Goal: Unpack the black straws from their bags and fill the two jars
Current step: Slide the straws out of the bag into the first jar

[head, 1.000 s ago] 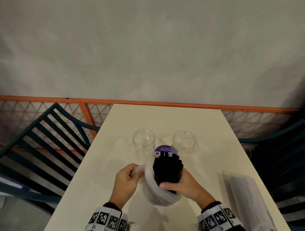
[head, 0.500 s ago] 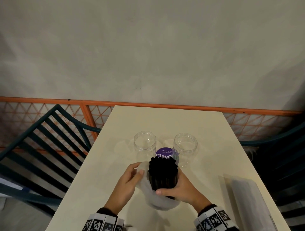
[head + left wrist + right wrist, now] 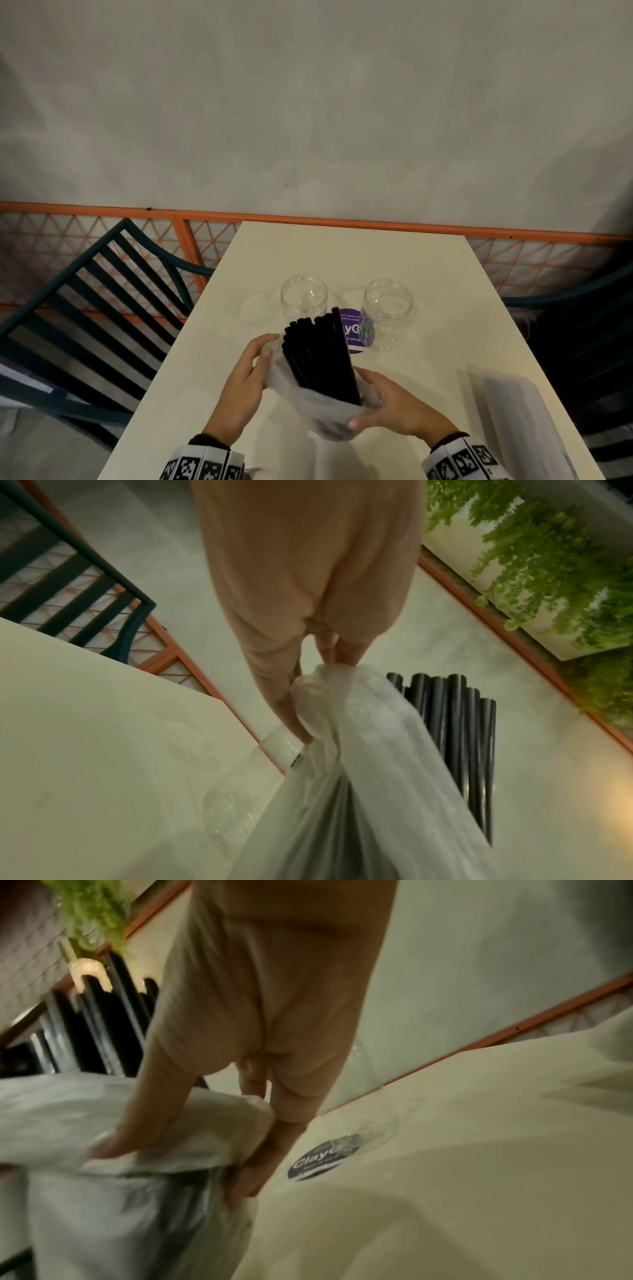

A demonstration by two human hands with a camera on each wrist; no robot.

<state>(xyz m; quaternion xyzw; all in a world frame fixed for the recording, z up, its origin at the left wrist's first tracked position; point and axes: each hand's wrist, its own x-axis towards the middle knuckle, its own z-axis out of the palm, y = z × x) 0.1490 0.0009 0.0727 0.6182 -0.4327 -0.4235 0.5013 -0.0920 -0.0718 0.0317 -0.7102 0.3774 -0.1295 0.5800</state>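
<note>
A bundle of black straws sticks up out of a clear plastic bag held over the cream table; the bundle leans left, toward the left jar. My left hand pinches the bag's bunched top edge beside the straws. My right hand grips the bag's lower part with the straws inside it. Two empty clear jars stand just behind: the left jar and the right jar.
A round purple sticker lies on the table between the jars. Another clear bag lies flat at the table's right front. Dark slatted chairs stand on both sides, with an orange railing behind.
The bag has slid down the bundle, so more of the straws stand bare. The bundle has tilted left. My right hand has moved lower on the bag.
</note>
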